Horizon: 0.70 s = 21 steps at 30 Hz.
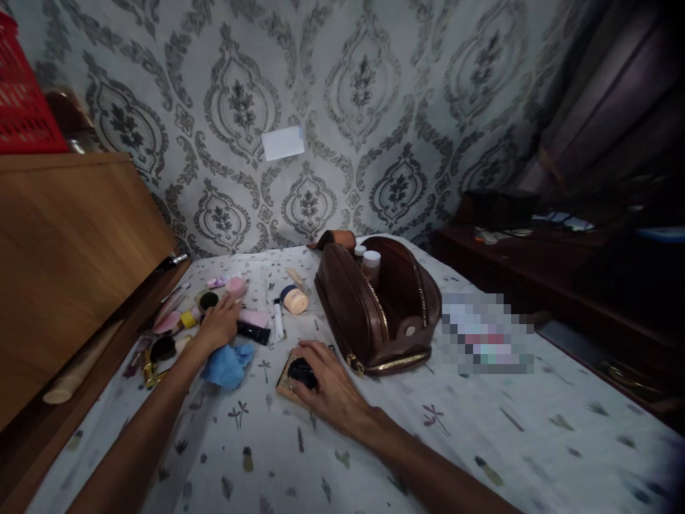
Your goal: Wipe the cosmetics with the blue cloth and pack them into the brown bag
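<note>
My left hand (220,323) reaches over a scatter of cosmetics on the bed, its fingers stretched toward a pink round puff (236,287) and a pink flat case (254,317). Beside the wrist lies a blue cloth (229,365). My right hand (326,382) is curled over a small black round compact (302,373) that rests on a flat tan palette (286,382). An open brown leather toiletry bag (374,307) stands just right of that hand, with two capped bottles (370,265) sticking up inside.
A cream jar (294,298), a white tube (279,321), brushes and gold-capped items (155,353) lie on the patterned bedsheet (481,428). A wooden cabinet (69,257) flanks the left, a dark low shelf (535,250) the right. A blurred patch sits right of the bag.
</note>
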Motion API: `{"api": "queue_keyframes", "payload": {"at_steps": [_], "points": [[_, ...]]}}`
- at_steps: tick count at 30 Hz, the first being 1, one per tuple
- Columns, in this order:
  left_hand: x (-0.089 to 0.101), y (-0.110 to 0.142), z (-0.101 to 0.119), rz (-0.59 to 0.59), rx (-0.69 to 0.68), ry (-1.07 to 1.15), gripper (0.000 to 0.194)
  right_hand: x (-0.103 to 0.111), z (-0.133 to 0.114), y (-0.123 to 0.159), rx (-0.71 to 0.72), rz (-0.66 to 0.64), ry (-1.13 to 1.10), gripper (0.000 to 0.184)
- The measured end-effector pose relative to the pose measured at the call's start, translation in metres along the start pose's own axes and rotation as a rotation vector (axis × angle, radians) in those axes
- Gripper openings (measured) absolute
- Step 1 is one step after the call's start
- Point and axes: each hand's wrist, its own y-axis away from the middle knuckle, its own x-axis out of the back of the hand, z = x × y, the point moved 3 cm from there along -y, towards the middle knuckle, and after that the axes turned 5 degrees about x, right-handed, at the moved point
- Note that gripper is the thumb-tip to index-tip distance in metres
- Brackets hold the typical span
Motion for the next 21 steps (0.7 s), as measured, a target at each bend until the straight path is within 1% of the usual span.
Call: {"api": "queue_keyframes", "payload": {"at_steps": [2, 6, 8, 10, 11, 12, 14, 16, 18, 21], "points": [[-0.001, -0.001, -0.002, -0.027, -0.028, 0.010, 0.050, 0.000, 0.000, -0.001, -0.006, -0.003, -0.022, 0.037], [0.003, 0.001, -0.010, -0.049, -0.089, 0.053, 0.037, 0.002, -0.003, -0.001, -0.010, -0.016, -0.025, 0.035], [0.003, 0.000, -0.017, -0.069, -0.128, 0.083, 0.035, 0.003, -0.004, 0.000, -0.015, -0.021, -0.023, 0.037], [-0.001, -0.003, -0.024, -0.082, -0.166, 0.108, 0.035, 0.004, -0.004, 0.000, -0.020, -0.019, -0.022, 0.039], [-0.005, -0.006, -0.028, -0.075, -0.189, 0.130, 0.037, 0.004, -0.004, 0.001, -0.021, -0.017, -0.021, 0.039], [-0.007, -0.009, -0.033, -0.037, -0.184, 0.172, 0.041, 0.004, -0.003, 0.001, -0.023, -0.014, -0.018, 0.039], [-0.014, -0.016, -0.040, -0.009, -0.191, 0.173, 0.047, 0.005, -0.001, 0.001, -0.026, -0.006, -0.007, 0.039], [-0.019, -0.021, -0.043, 0.000, -0.229, 0.160, 0.046, 0.006, 0.000, 0.001, -0.021, 0.000, 0.006, 0.040], [-0.018, -0.022, -0.043, 0.014, -0.256, 0.139, 0.041, 0.006, 0.000, 0.001, -0.013, 0.003, 0.013, 0.040], [-0.008, -0.015, -0.039, 0.074, -0.264, 0.145, 0.035, 0.008, -0.001, 0.001, -0.008, -0.005, 0.013, 0.039]]}}
